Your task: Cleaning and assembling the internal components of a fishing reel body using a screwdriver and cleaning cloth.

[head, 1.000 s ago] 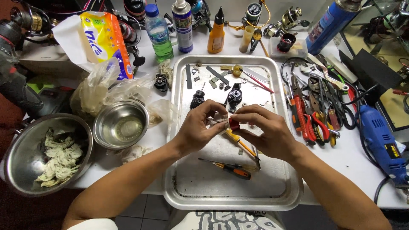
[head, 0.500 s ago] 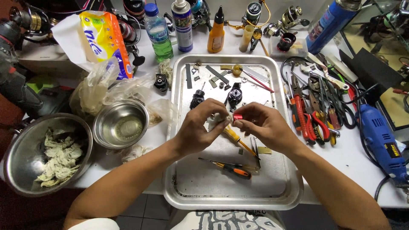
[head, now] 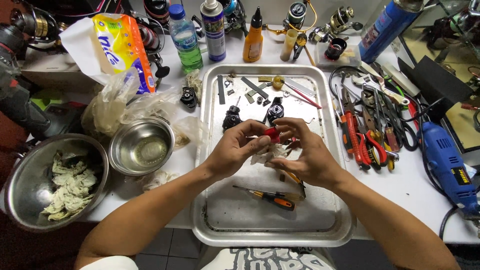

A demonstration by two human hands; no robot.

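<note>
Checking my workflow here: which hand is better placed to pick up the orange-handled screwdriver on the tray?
Probably the right hand: the orange-handled screwdriver lies just below it on the tray, while the left hand pinches the small red part.

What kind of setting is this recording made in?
Probably a small repair workbench, likely for fishing reels: spinning reels line the back of the white table, red-handled pliers lie beside a blue rotary tool, and small dismantled parts sit in a metal tray.
</note>
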